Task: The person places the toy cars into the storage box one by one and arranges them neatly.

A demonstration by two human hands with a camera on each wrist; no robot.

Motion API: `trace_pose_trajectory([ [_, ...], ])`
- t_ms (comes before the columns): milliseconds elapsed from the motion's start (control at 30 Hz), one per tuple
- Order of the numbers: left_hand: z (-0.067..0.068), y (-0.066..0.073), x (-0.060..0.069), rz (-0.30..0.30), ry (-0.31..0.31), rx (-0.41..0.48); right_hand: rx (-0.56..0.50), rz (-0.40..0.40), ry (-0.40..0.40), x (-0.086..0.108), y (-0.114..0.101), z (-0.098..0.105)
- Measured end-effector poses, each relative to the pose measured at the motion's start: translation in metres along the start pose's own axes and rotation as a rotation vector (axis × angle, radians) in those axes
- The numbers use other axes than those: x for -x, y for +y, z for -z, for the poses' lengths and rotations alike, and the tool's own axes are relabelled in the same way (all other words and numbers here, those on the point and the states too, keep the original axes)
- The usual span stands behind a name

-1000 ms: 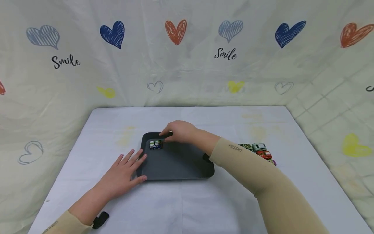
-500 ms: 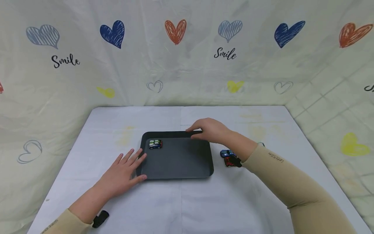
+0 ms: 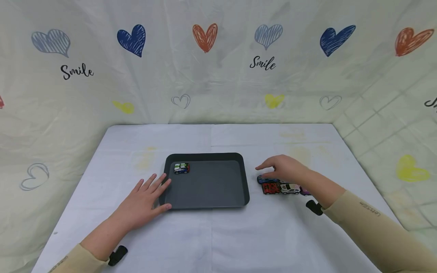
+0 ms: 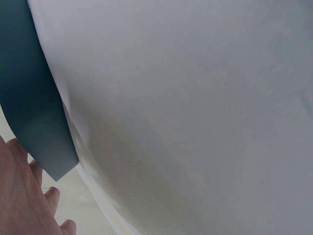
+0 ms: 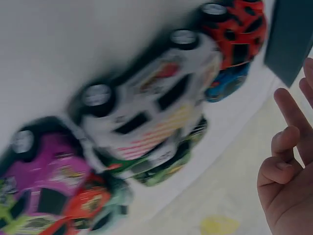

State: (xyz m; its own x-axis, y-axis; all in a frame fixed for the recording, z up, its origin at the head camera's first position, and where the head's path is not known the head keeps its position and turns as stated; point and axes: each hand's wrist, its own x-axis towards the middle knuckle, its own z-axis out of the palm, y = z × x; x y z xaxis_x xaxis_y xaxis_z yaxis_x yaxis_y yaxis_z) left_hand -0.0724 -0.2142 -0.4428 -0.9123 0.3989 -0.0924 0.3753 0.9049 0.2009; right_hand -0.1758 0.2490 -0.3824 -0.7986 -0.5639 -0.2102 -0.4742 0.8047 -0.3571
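A dark grey tray (image 3: 208, 187) lies on the white-covered table, with a small white, green and blue toy car (image 3: 182, 168) near its back left corner. My left hand (image 3: 141, 208) touches the tray's left edge, fingers spread and straight. To the tray's right, my right hand (image 3: 288, 169) hovers over a cluster of toy cars, thumb and fingers loosely bent with nothing held. Among them are a red car (image 3: 271, 188), a blue car (image 3: 263, 180), partly covered by the hand, a white car (image 3: 290, 188) and a purple car (image 5: 54, 171).
More toy cars, one orange-red (image 5: 90, 200) and one pale green (image 5: 112, 200), sit behind the purple one in the right wrist view. A cloth backdrop (image 3: 232, 76) printed with hearts rises behind the table's far edge.
My right hand has moved right, from above the tray's back left area to over the toy car cluster. My left hand and the car in the tray have stayed put.
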Motion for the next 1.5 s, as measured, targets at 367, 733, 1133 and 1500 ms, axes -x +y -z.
trace_pose_trajectory([
  [367,0.001,0.002,0.001,0.000,0.015,-0.004,0.029,-0.038,-0.048,0.010,0.024,-0.008],
  [733,-0.003,-0.002,0.000,-0.010,0.046,-0.018,0.061,-0.014,-0.123,0.004,0.037,-0.014],
  [1133,-0.009,-0.006,-0.003,0.006,0.022,-0.027,0.050,0.018,-0.136,-0.003,0.039,-0.015],
  [1500,-0.003,-0.002,0.001,-0.012,0.052,-0.001,-0.023,0.016,-0.117,-0.012,0.040,-0.004],
])
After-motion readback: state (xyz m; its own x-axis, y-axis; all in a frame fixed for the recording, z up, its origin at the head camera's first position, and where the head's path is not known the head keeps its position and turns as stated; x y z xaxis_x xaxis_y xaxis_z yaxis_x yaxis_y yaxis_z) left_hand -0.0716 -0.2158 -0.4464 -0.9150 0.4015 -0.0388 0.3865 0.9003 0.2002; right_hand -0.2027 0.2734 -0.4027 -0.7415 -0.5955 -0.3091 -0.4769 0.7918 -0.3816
